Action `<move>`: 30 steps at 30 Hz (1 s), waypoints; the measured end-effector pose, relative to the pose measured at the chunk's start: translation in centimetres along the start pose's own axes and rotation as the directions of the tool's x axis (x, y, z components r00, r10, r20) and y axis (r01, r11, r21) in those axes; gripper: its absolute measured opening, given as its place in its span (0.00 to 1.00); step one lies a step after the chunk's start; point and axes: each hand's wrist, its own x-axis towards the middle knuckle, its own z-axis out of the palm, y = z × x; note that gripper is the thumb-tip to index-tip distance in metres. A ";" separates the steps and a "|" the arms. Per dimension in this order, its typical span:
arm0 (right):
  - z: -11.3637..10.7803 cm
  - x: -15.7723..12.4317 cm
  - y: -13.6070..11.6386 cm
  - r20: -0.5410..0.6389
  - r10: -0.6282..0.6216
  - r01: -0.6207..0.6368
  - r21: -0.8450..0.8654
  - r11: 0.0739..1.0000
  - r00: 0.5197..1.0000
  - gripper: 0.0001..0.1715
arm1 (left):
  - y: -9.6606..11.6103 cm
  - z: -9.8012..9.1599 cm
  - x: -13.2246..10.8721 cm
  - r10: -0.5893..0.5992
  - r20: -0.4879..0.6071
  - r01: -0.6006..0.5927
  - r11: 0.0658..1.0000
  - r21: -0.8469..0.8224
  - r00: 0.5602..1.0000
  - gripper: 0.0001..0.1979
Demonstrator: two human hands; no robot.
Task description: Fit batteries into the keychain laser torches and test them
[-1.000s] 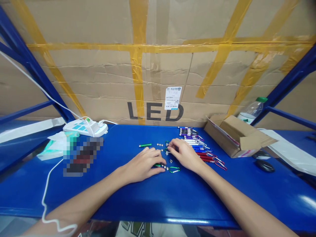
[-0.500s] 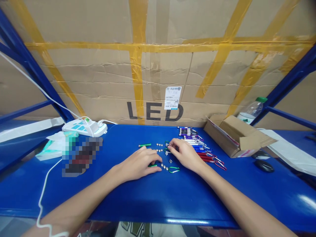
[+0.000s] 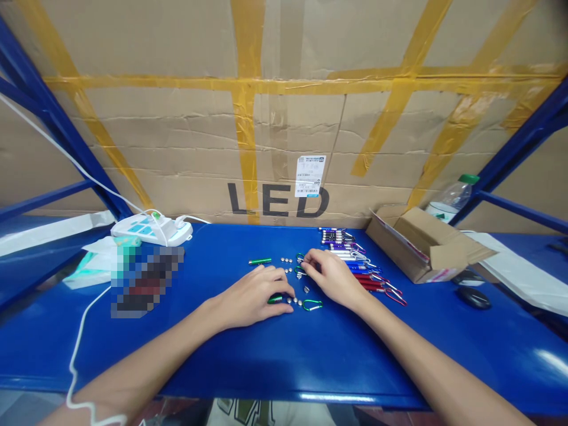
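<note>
My left hand (image 3: 255, 296) rests low over the blue table, thumb and forefinger apart around a short green metal tube (image 3: 275, 299) that is partly hidden beneath it. Close to those fingertips lie a few small silver button cells (image 3: 295, 301). Just right of them is a green carabiner (image 3: 313, 305). My right hand (image 3: 332, 275) has its fingertips together on another green carabiner (image 3: 300, 258), mostly covered by the fingers. A further green carabiner (image 3: 299, 271) and small silver pieces (image 3: 306, 289) sit beneath that hand. Farther back lie a second green tube (image 3: 260, 261) and more button cells (image 3: 286, 260).
Purple, silver, blue and red tubes with carabiners (image 3: 373, 281) lie in rows beyond my right hand. An open cardboard box (image 3: 426, 245), a black mouse (image 3: 474, 297) and a bottle (image 3: 452, 198) stand right. Left are a power strip (image 3: 153, 229) and tissue pack (image 3: 95, 260).
My left hand has shifted slightly right, and the nearest button cell has moved a little toward me. My right hand looks unchanged.
</note>
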 end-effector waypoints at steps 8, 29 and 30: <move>0.0 0.0 -0.1 0.026 0.012 -0.012 -0.014 1.000 1.000 0.10 | 0.3 0.4 0.1 0.013 0.016 -0.012 0.998 -0.057 1.000 0.15; 0.2 0.0 0.1 0.031 0.039 -0.038 -0.027 0.999 0.999 0.12 | 0.6 1.1 0.4 0.112 -0.005 -0.111 0.981 -0.162 0.994 0.13; 0.2 0.0 0.1 0.031 0.041 -0.040 -0.026 0.999 0.999 0.12 | 0.6 1.0 0.4 0.114 0.001 -0.112 0.980 -0.163 0.994 0.13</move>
